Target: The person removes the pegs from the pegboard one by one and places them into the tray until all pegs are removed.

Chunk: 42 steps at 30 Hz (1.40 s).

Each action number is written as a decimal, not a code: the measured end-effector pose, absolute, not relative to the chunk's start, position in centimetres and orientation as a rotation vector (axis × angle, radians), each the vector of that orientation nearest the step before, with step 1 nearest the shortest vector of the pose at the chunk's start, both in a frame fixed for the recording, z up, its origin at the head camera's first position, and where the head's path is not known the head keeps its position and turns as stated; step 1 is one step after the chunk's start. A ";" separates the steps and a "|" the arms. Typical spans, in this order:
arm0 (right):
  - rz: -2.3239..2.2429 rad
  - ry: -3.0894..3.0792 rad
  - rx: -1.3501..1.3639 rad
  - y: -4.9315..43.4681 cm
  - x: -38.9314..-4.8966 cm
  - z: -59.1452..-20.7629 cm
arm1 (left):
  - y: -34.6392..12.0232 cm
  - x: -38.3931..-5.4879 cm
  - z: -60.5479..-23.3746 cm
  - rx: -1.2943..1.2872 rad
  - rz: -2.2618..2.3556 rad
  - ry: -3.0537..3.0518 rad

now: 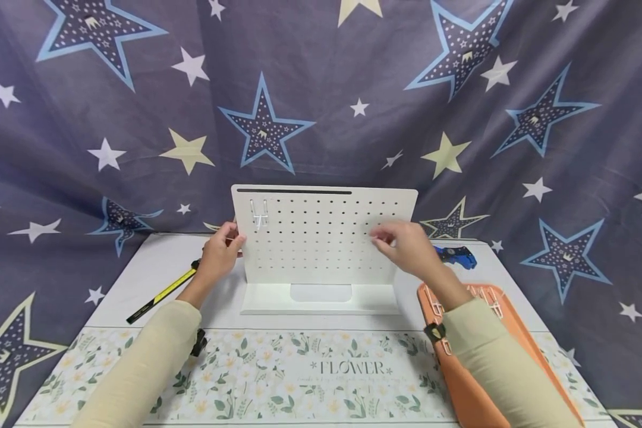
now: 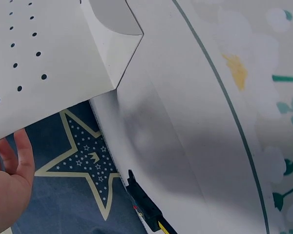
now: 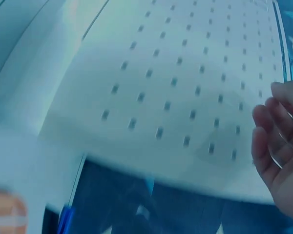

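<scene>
A white pegboard point(image 1: 321, 255) stands upright on its base, facing me. My left hand point(image 1: 220, 252) grips its left edge, thumb at the front. In the left wrist view the left fingers point(image 2: 23, 153) meet that edge. My right hand point(image 1: 406, 245) is at the right part of the board with fingers bent and thumb near the index. The right wrist view shows the curled right fingers point(image 3: 266, 146) close to the holes; whether they pinch a thin white hook cannot be made out. White wire hooks point(image 1: 259, 214) hang at the board's upper left.
An orange tray point(image 1: 484, 380) with several white hooks point(image 1: 493, 303) lies at the right, partly under my right forearm. Behind it is a blue tool point(image 1: 457, 257). A black and yellow tool point(image 1: 166, 291) lies left of the board. A floral mat point(image 1: 257, 380) covers the table front; a star-patterned curtain point(image 1: 321, 77) hangs behind.
</scene>
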State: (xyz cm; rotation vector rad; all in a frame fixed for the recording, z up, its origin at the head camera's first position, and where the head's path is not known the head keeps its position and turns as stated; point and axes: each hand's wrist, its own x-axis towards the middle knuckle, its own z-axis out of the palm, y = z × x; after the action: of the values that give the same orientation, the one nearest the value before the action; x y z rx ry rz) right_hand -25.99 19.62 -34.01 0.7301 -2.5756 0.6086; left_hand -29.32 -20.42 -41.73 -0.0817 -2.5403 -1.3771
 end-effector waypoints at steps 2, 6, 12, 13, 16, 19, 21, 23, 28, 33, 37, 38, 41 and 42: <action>0.610 -2.524 0.747 17.8 -26.4 -34.0 | -20.5 -29.3 -41.7 -0.082 -1.371 -2.534; 0.588 -2.482 0.774 14.4 -27.0 -34.0 | -20.5 -29.2 -41.7 -0.085 -1.363 -2.521; 0.527 -2.371 0.848 9.0 -27.9 -34.2 | -20.4 -29.3 -41.8 -0.079 -1.368 -2.529; 0.510 -2.343 0.861 8.0 -28.1 -34.2 | -20.4 -29.3 -41.8 -0.075 -1.369 -2.530; 0.439 -2.258 0.868 5.3 -28.7 -34.5 | -20.4 -29.4 -41.8 -0.074 -1.366 -2.529; 0.381 -2.224 0.855 3.0 -29.1 -34.7 | -20.5 -29.4 -41.7 -0.074 -1.359 -2.530; 0.365 -2.228 0.844 1.8 -29.2 -34.9 | -20.6 -29.4 -41.7 -0.073 -1.363 -2.530; 0.365 -2.246 0.822 0.7 -29.3 -35.2 | -20.6 -29.3 -41.7 -0.082 -1.367 -2.529; 0.378 -2.223 0.771 -1.2 -29.5 -35.8 | -20.7 -29.2 -41.7 -0.096 -1.383 -2.538; 0.382 -2.135 0.717 -2.3 -29.9 -36.4 | -20.7 -29.2 -41.8 -0.090 -1.366 -2.544; 0.405 -2.091 0.661 -2.8 -30.1 -36.7 | -20.6 -29.1 -41.8 -0.098 -1.362 -2.533; 0.409 -2.084 0.651 -2.8 -30.2 -36.8 | -20.6 -29.1 -41.8 -0.098 -1.362 -2.531; 0.418 -2.069 0.628 -2.9 -30.3 -36.9 | -20.6 -29.2 -41.9 -0.097 -1.360 -2.528; 0.418 -2.067 0.623 -2.9 -30.3 -36.9 | -20.6 -29.3 -41.9 -0.097 -1.362 -2.528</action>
State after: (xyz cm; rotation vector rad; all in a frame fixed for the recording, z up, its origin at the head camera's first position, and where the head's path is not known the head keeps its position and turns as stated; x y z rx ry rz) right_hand -30.31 -2.94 -36.95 0.6227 -2.0669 0.4178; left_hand -29.27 -20.56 -41.93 -0.0968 -2.5276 -1.3621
